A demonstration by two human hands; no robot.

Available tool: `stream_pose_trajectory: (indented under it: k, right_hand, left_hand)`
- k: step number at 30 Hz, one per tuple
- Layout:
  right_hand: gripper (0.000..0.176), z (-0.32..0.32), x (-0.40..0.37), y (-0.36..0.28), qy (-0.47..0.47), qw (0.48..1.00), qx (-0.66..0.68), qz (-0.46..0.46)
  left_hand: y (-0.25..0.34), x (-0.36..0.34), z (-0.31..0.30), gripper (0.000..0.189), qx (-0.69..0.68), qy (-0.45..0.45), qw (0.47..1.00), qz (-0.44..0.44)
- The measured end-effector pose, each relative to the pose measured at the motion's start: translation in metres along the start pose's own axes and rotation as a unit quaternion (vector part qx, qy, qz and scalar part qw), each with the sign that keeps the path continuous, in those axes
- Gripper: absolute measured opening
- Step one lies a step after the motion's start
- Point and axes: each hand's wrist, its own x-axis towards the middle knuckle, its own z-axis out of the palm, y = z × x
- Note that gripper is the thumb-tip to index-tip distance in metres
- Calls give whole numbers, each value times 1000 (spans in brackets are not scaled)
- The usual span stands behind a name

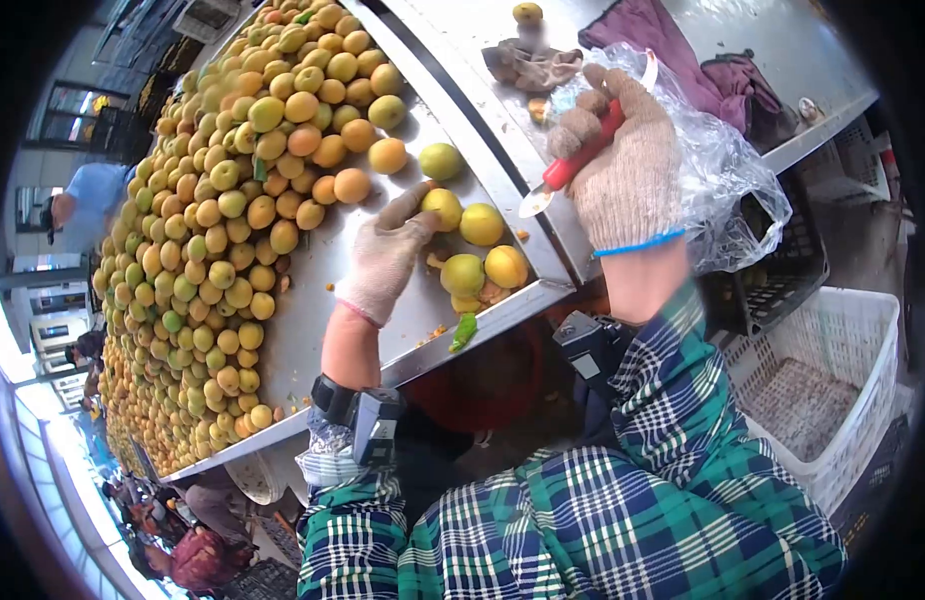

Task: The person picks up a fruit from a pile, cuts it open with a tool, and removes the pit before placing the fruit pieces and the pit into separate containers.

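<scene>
Gloved and reaching over the metal table, my left hand (385, 260) has its fingertips against a yellow-green fruit (442, 209). Beside that fruit lie another yellow one (481, 225), a greener one (441, 161) and a few more near the table corner, with a green leaf (464, 332) at the edge. My right hand (623, 160), in a knit glove with a blue cuff, is closed around a red-handled tool (583, 150) whose small metal end points down-left. Behind the right hand lies a clear plastic bag (723, 190).
A large heap of orange and green fruit (223, 200) covers the table's left side. A purple cloth (673, 50) and a brown glove (535, 68) lie at the top. White crate (833, 440) and black crate (798, 290) stand lower right. People are at far left.
</scene>
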Motion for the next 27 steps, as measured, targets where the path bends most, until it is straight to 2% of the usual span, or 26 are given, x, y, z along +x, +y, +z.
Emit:
stream_pose_trajectory:
  k: [1,2,4,6,7,8,9,10,12,13,14,15,16,17,18,20,22,24,25,26,27]
  right_hand:
    - [21,1,-5,-5,12,1000,3,2]
    - [22,5,-7,-11,23,996,79,47]
    - [23,11,-2,-18,43,975,187,113]
    - [25,13,0,-20,23,997,49,61]
    - [26,18,5,-19,13,998,30,44]
    - [30,8,19,-11,30,927,333,171]
    - [32,-8,27,11,-72,894,415,151]
    - [34,-11,31,20,-171,845,490,128]
    - [28,-8,24,16,-53,890,424,158]
    - [26,-3,23,10,-10,903,392,175]
    - [23,2,24,7,16,909,371,189]
    - [21,6,25,4,34,911,359,202]
    - [19,10,27,2,47,910,351,216]
    - [16,13,28,0,59,907,348,228]
    - [14,18,31,0,71,903,346,243]
    - [11,27,35,-4,67,907,325,259]
    - [19,35,26,-13,2,963,173,207]
    - [36,43,11,-19,-33,961,176,212]
    - [36,46,8,-21,-35,961,175,213]
    - [36,49,5,-21,-98,952,152,247]
    - [36,51,0,-22,-159,938,128,280]
  left_hand:
    - [0,3,-5,45,8,-23,1000,-21]
    - [5,4,-8,43,15,-43,998,-39]
    - [9,7,-4,42,25,-17,999,-45]
    - [15,10,-7,43,42,-8,998,-50]
    - [19,9,-10,43,72,-36,996,-49]
    - [23,10,-13,43,101,-65,992,-47]
    - [18,16,-23,42,138,-44,989,-25]
    - [25,19,-25,36,103,27,993,-57]
    - [26,29,-33,36,129,129,983,30]
    - [19,38,-39,40,224,164,955,108]
    - [12,47,-42,40,223,163,955,110]
    - [17,52,-38,45,359,160,903,174]
    - [23,55,-35,50,485,155,828,235]
    - [27,56,-28,56,523,111,829,164]
    - [35,60,-22,57,590,77,789,152]
    - [39,64,-18,51,616,75,774,125]
    - [41,65,-16,44,617,73,774,118]
    - [36,62,-20,38,620,75,774,110]
    - [37,56,-21,36,547,113,816,148]
    - [39,50,-22,34,470,151,849,188]
    - [41,44,-25,30,389,165,891,166]
